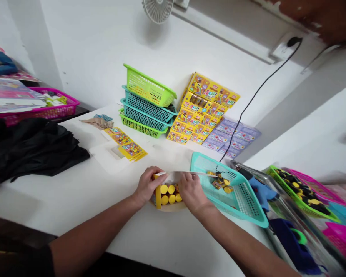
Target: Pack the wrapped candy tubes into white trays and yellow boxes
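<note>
A small yellow cardboard box [158,197] stands on the white table with its white lid flap raised. Several little bottles with yellow caps [172,198] sit in rows inside it. My left hand [148,184] grips the box's left edge, thumb along the flap. Over the right part of the box, my right hand [192,190] reaches in with curled fingers, and what they hold, if anything, is hidden. Just right of it lies a turquoise basket [255,213] with a few yellow-capped bottles [221,183] at its far end.
Stacked green and turquoise baskets [147,109] stand at the back, beside piled yellow boxes [203,105] and purple boxes [230,134]. Flat yellow cartons [129,147] and black cloth [40,144] lie left. A blue glue gun [258,188] and a hanging black cable [258,90] are right.
</note>
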Tool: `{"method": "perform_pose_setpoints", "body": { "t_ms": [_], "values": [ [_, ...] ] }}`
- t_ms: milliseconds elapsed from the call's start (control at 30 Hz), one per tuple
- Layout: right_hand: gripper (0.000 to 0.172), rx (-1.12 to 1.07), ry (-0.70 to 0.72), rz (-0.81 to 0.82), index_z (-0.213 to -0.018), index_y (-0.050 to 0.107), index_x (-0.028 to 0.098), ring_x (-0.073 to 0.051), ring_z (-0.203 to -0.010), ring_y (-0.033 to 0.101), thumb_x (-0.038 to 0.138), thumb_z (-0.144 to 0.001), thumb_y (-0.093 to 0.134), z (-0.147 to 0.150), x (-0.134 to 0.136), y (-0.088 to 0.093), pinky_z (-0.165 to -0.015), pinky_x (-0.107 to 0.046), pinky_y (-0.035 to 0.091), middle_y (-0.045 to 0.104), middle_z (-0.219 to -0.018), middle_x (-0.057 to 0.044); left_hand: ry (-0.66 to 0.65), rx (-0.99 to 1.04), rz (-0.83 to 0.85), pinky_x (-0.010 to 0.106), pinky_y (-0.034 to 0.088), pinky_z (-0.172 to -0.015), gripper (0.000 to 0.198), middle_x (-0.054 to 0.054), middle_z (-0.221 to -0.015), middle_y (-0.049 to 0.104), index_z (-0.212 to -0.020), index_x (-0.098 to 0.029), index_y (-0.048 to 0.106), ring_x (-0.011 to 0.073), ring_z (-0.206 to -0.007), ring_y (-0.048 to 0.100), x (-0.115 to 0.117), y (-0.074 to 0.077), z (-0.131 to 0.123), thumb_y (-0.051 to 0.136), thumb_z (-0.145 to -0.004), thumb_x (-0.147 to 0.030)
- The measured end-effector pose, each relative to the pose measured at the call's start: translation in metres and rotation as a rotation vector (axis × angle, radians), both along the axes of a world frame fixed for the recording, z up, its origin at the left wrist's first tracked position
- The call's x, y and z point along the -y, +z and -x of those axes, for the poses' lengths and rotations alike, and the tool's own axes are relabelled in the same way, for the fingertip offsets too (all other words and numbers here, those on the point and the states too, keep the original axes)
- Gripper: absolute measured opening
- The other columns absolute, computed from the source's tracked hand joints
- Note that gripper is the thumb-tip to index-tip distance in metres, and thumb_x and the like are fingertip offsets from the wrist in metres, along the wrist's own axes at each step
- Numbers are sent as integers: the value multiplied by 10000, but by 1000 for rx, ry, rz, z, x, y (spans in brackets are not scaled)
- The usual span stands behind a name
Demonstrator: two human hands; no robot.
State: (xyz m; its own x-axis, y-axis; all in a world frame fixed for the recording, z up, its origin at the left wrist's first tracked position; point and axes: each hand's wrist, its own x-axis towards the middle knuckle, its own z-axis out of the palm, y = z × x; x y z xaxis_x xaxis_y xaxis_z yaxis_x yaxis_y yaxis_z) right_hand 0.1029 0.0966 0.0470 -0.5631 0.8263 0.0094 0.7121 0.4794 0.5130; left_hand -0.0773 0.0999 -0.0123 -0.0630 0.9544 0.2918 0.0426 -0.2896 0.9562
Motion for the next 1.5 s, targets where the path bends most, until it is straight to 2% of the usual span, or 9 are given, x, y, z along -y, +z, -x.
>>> {"method": "perform_pose_setpoints", "body": {
  "t_ms": [100,267,633,867,1067,1200,1333,1433,1500],
  "values": [
    [162,-39,37,69,-872,683,118,-292,-972,519,119,-889,522,-7,-3,8,-810,-432,380,635,-934,-147,7,-11,2,307,400,-761,292,14,-806,613,-786,-205,641,207,-827,548,-1,-1,0,633,-810,-496],
    [115,-89,61,80,-926,661,144,-276,-965,511,161,-878,558,-16,-2,17,-816,-405,333,631,-966,-121,9,-14,17,306,404,-746,309,13,-792,607,-774,-208,633,209,-820,549,-1,1,0,629,-808,-514],
    [99,-49,82,102,-848,620,138,-277,-923,494,91,-821,537,-19,7,9,-745,-402,283,617,-871,-118,-3,-1,30,304,403,-740,311,17,-812,611,-787,-206,639,214,-841,550,-1,0,1,627,-815,-516],
    [219,-6,50,-86,-916,620,128,-269,-844,489,59,-900,413,-9,2,5,-696,-398,311,610,-895,-139,-15,12,7,303,406,-752,281,18,-834,622,-821,-207,650,212,-848,556,-3,-3,0,639,-819,-488],
    [220,93,75,68,-911,669,109,-304,-955,505,75,-890,453,-1,-9,0,-739,-416,380,622,-945,-152,-26,11,4,299,401,-744,273,12,-817,614,-811,-203,646,203,-828,549,-3,-4,1,648,-817,-476],
    [171,-53,122,148,-925,664,123,-276,-986,506,85,-867,508,-13,-4,8,-876,-421,393,622,-954,-129,-22,22,15,304,406,-766,278,12,-834,628,-825,-207,662,205,-833,555,-2,-2,0,650,-806,-484],
    [203,-334,153,161,-908,654,136,-225,-966,511,34,-839,492,-32,6,12,-900,-344,425,608,-940,-101,-35,29,18,307,410,-778,266,16,-845,636,-830,-205,670,207,-851,564,0,1,0,645,-813,-469],
    [294,-467,165,110,-1063,640,98,-237,-1045,499,24,-849,452,-35,11,7,-951,-352,433,605,-1055,-134,-39,21,10,313,413,-784,269,26,-859,641,-831,-202,671,213,-864,567,1,2,1,638,-815,-468],
    [329,-442,184,128,-1158,611,86,-263,-1076,495,58,-870,456,-30,11,2,-973,-400,429,598,-1127,-156,-34,27,0,318,420,-788,279,33,-865,640,-843,-195,670,217,-870,569,2,2,1,634,-809,-470]
  ]
}}
